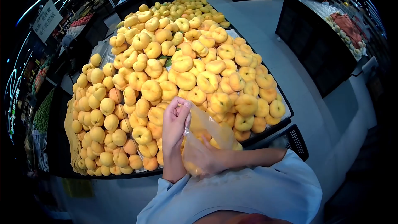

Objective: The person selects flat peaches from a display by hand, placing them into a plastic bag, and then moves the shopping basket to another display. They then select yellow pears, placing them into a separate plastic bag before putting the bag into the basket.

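My left hand (174,118) is closed in a pinch on the gathered upper edge of a clear plastic bag (217,130), above the near side of the fruit pile. The bag hangs down to the right of that hand and spreads over my right forearm. My right hand (209,155) shows hazily through the plastic, low against my shirt, its fingers blurred by the film. A yellowish patch shows at the bag's lower end beside it. Just beyond both hands lie flat yellow peaches (207,81), heaped on the display stand.
Round yellow peaches (107,106) fill the stand's left part. A black perforated crate (297,143) sits at the stand's right corner. Across the grey floor (265,29) is another dark stand (319,43) with produce. A sign (47,20) hangs at upper left.
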`<state>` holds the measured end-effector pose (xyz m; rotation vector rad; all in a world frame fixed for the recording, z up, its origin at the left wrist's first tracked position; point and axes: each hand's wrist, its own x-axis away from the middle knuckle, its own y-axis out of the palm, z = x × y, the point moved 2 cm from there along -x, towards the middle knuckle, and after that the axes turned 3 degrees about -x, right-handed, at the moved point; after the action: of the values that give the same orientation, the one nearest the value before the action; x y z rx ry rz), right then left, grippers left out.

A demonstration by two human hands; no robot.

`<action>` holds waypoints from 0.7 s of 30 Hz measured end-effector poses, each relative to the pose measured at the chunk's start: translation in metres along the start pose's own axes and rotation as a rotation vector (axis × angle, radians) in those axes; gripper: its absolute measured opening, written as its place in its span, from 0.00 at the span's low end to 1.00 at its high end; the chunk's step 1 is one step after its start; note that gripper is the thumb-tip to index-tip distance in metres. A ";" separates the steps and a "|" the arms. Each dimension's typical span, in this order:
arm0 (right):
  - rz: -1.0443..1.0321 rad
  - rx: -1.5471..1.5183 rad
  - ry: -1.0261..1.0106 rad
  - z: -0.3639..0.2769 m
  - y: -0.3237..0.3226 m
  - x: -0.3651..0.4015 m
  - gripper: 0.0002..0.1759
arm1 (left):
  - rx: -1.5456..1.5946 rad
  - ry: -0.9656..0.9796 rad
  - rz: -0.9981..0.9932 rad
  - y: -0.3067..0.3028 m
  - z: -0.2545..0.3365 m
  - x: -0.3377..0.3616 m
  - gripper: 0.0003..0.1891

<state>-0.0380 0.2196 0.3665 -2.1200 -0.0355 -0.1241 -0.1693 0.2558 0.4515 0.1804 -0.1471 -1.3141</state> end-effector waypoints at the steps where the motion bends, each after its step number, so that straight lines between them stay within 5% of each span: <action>1: 0.000 -0.002 0.010 -0.001 -0.002 -0.002 0.40 | 0.005 -0.004 -0.008 -0.003 0.000 -0.004 0.06; 9: 0.079 -0.281 0.051 0.002 -0.016 -0.011 0.38 | 0.036 -0.026 -0.060 -0.021 0.006 -0.010 0.06; 13: 0.252 -0.059 -0.014 -0.003 -0.019 -0.009 0.36 | 0.067 -0.039 -0.080 -0.032 0.002 -0.004 0.05; 21: 0.421 -0.412 0.083 -0.008 -0.033 -0.003 0.44 | 0.212 -0.054 -0.128 -0.048 -0.006 0.006 0.06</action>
<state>-0.0441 0.2303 0.3976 -2.4773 0.5225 0.0363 -0.2118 0.2387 0.4351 0.3392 -0.3255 -1.4309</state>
